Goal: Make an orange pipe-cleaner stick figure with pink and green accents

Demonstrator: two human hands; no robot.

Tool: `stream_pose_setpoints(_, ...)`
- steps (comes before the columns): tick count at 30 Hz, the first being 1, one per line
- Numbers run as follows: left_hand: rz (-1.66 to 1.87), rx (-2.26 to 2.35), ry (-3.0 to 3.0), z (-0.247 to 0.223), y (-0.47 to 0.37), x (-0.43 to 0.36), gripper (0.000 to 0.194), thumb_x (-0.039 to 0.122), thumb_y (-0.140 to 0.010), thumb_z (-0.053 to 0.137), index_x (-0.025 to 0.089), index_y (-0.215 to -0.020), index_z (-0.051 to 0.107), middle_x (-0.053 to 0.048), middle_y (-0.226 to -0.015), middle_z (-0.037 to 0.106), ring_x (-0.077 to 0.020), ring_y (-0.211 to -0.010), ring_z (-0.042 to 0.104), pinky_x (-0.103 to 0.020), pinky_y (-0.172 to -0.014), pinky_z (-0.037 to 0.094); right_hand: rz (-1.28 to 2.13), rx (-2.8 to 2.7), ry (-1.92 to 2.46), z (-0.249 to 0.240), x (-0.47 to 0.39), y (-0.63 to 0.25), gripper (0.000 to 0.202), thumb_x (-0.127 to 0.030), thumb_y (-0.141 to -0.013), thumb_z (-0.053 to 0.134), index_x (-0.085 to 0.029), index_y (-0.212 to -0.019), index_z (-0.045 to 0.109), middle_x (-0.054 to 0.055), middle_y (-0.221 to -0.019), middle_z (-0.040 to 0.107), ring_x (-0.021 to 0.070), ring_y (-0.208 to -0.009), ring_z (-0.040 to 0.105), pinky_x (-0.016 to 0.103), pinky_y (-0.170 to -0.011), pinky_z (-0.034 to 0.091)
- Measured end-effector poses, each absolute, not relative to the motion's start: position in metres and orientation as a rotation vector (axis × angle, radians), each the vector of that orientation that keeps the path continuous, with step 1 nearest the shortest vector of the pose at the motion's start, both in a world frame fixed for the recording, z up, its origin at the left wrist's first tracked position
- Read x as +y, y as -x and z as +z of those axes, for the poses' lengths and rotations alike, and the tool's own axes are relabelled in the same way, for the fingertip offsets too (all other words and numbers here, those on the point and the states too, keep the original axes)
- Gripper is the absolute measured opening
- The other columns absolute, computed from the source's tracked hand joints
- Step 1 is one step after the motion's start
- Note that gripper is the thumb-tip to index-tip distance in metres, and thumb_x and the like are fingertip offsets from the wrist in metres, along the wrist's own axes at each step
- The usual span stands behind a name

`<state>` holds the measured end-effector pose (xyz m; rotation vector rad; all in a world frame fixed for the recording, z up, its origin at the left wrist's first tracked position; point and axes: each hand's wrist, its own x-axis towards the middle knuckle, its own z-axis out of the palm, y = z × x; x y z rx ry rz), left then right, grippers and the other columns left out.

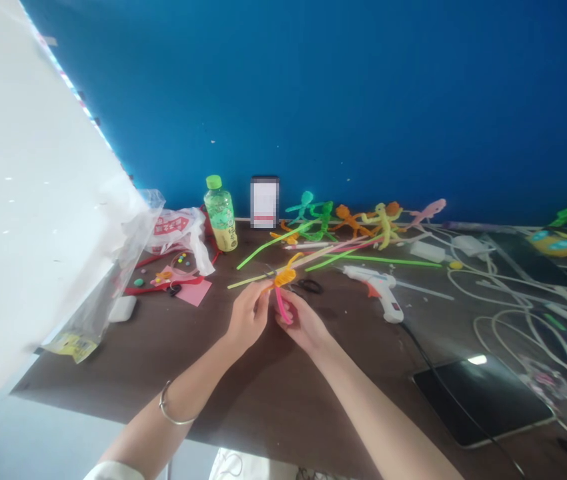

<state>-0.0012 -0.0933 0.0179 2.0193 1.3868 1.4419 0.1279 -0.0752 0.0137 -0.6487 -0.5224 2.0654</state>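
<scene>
Over the middle of the dark table, my left hand (249, 313) is closed on one side of an orange fuzzy figure (286, 275). My right hand (303, 321) is closed around a pink fuzzy stem (282, 307) that hangs down from the orange figure. The two hands are close together, their fingertips nearly meeting. Just behind them lie black-handled scissors (309, 286), partly hidden by the orange figure. Long green stems (383, 260) and pale stems lie beyond the hands. Several bent fuzzy figures in teal, green (322, 223), orange and yellow (384, 225) stand or lean near the wall.
A green-capped bottle (222, 217) and a phone (265, 203) stand at the back. White glue gun (382, 293), tablet (483, 399) and tangled cables are on the right. On the left are plastic bags (178, 230), pink paper (196, 291) and a white case (122, 309).
</scene>
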Motion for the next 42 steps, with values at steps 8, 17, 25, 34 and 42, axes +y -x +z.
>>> stream_pose_setpoints(8, 1.455, 1.374, -2.066, 0.02, 0.001, -0.094, 0.024, 0.016, -0.086, 0.038, 0.018, -0.103, 0.055, -0.008, -0.096, 0.064, -0.016, -0.09, 0.059, -0.029, -0.08, 0.047, 2.059, -0.534, 0.658, 0.015, -0.077, -0.128, 0.024, -0.026, -0.073, 0.062, -0.016, -0.059, 0.046, -0.008, -0.052, 0.031, 0.002, -0.04, 0.025, 0.014, -0.036, 0.026)
stream_pose_setpoints(17, 1.523, 1.423, -1.963, 0.018, 0.001, -0.093, 0.023, 0.018, -0.085, 0.041, 0.018, -0.102, 0.055, -0.008, -0.097, 0.063, -0.0162, -0.09, 0.059, -0.03, -0.08, 0.048, 1.95, -0.635, 0.763, 0.022, -0.079, -0.127, 0.019, -0.032, -0.07, 0.066, -0.018, -0.068, 0.053, -0.006, -0.058, 0.047, 0.0034, -0.042, 0.038, 0.016, -0.039, 0.032)
stream_pose_setpoints(25, 1.541, 1.533, -2.059, 0.018, 0.003, -0.093, 0.024, 0.015, -0.084, 0.041, 0.018, -0.103, 0.055, -0.007, -0.094, 0.064, -0.0153, -0.085, 0.059, -0.03, -0.078, 0.047, 1.486, -1.109, 0.817, 0.026, -0.082, -0.13, 0.019, -0.026, -0.062, 0.072, -0.02, -0.072, 0.057, 0.002, -0.092, 0.059, 0.0134, -0.079, 0.055, 0.024, -0.067, 0.045)
stream_pose_setpoints(34, 1.538, 1.382, -2.2, 0.016, 0.004, -0.094, 0.028, 0.012, -0.082, 0.042, 0.02, -0.106, 0.055, -0.007, -0.092, 0.063, -0.015, -0.082, 0.058, -0.029, -0.071, 0.048, 1.433, -1.163, 0.904, 0.032, -0.087, -0.127, 0.007, -0.028, -0.066, 0.068, -0.022, -0.066, 0.066, 0.003, -0.077, 0.058, 0.017, -0.077, 0.055, 0.032, -0.078, 0.043)
stream_pose_setpoints(42, 1.517, 1.42, -2.244, 0.016, 0.005, -0.093, 0.026, 0.01, -0.082, 0.04, 0.018, -0.101, 0.057, -0.007, -0.089, 0.063, -0.0156, -0.083, 0.057, -0.031, -0.074, 0.047, 1.481, -1.151, 0.918, 0.025, -0.081, -0.131, 0.012, -0.032, -0.066, 0.068, -0.021, -0.064, 0.067, 0.002, -0.075, 0.06, 0.0161, -0.074, 0.053, 0.03, -0.075, 0.043)
